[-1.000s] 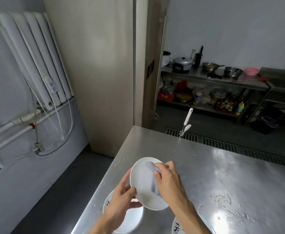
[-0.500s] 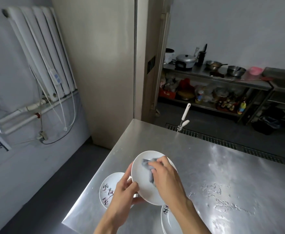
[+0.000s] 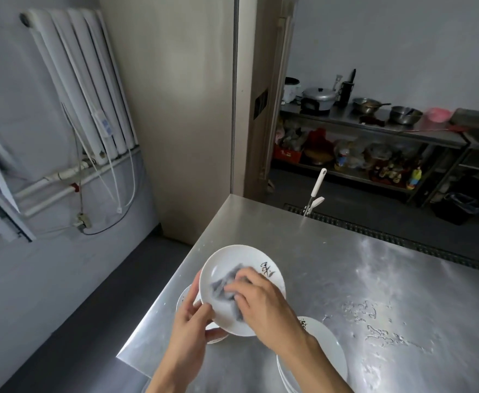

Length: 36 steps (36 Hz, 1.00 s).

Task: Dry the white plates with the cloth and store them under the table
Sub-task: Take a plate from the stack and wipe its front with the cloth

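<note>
Head view: white plate being wiped, lower centre of frame

Left hand pinches the held plate at its lower-left rim, thumb on the face, fingers behind. The plate is tilted toward the camera and lifted off the table, probably so the face is open to wiping. Right hand has its fingers curled over the bunched grey cloth, pressing it onto the plate's middle. Black script on the plate's upper-right rim is uncovered.

Second plate lies on the table directly under the held one, mostly hidden. More plates sit stacked at lower right, near the right forearm; count unclear. Both within reach, likely queued for drying. Water drops on the table, right of centre.

Judgement: drying step in hand, storage not started; the shelf under the table is out of view. Risk: a wet rim slipping from the one-hand pinch.
</note>
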Tool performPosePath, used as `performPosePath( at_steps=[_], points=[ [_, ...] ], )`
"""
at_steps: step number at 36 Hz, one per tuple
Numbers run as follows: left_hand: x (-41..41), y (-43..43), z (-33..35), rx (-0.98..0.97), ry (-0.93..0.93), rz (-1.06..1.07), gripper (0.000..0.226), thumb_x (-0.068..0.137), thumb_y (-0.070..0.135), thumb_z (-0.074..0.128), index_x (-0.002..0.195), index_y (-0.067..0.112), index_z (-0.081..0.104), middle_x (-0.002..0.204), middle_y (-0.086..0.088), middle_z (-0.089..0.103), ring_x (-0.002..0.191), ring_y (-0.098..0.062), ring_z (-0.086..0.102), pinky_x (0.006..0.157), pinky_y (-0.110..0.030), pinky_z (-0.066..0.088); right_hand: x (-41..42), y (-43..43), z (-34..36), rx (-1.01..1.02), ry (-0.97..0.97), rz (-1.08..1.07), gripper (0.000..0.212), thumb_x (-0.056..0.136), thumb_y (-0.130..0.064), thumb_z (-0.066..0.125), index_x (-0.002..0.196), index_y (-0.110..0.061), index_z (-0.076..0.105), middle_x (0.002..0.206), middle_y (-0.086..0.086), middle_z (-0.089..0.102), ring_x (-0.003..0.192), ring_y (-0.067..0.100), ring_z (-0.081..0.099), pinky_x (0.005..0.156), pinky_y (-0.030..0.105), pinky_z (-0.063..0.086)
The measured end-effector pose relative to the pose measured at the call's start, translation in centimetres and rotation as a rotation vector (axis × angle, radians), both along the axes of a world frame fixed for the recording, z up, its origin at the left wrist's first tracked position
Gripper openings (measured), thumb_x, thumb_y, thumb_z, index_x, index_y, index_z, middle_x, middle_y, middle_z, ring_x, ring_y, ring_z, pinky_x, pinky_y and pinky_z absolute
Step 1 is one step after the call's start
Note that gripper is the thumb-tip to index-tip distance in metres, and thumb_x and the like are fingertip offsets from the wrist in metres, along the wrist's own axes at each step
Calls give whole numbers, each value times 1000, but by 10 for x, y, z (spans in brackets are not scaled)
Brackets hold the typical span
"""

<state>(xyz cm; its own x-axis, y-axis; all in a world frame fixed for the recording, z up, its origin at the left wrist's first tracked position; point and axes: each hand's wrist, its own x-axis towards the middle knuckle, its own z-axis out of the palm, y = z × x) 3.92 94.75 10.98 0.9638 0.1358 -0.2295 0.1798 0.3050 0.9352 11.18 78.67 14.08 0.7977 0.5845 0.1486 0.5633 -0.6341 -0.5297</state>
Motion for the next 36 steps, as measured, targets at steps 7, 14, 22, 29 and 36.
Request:
performPosePath(
  at_steps=[7, 14, 22, 29, 36],
  points=[
    [-10, 21, -3, -5, 12, 9, 82, 70, 13, 56, 139, 57, 57, 126, -3, 73, 108, -29, 74, 83, -58, 63, 10, -16, -1, -72, -107, -136, 21, 98, -28, 44, 106, -29, 63, 112, -24, 47, 98, 3, 52, 77, 25, 50],
    [-13, 24, 2, -60, 26, 17, 83, 69, 7, 53, 138, 53, 60, 128, -1, 72, 107, -27, 74, 76, -53, 62, 19, -4, 23, -89, -172, -98, 42, 83, -6, 63, 121, -25, 66, 120, -6, 54, 103, 16, 54, 76, 19, 38],
    [-12, 29, 5, -135, 14, 88, 89, 65, 2, 53, 139, 52, 60, 127, 0, 72, 103, -25, 74, 74, -51, 62, 27, -10, 26, -77, -106, -98, 27, 96, -8, 53, 116, -19, 68, 114, -4, 56, 99, 18, 56, 83, 33, 50],
    [4, 28, 17, -155, -21, 117, 84, 66, 6, 53, 134, 53, 64, 123, -1, 73, 99, -23, 75, 76, -55, 63, 23, -8, 28, -19, -179, -113, 23, 91, -11, 65, 105, -26, 74, 105, -14, 61, 91, 12, 59, 76, 29, 53],
    [30, 15, 31, -166, -62, 123, 85, 66, 5, 56, 138, 50, 61, 127, 3, 72, 110, -34, 70, 80, -64, 61, 39, -9, 44, 35, -259, -211, 28, 86, -8, 68, 102, -31, 71, 103, -16, 59, 89, 12, 55, 70, 26, 47]
  ],
)
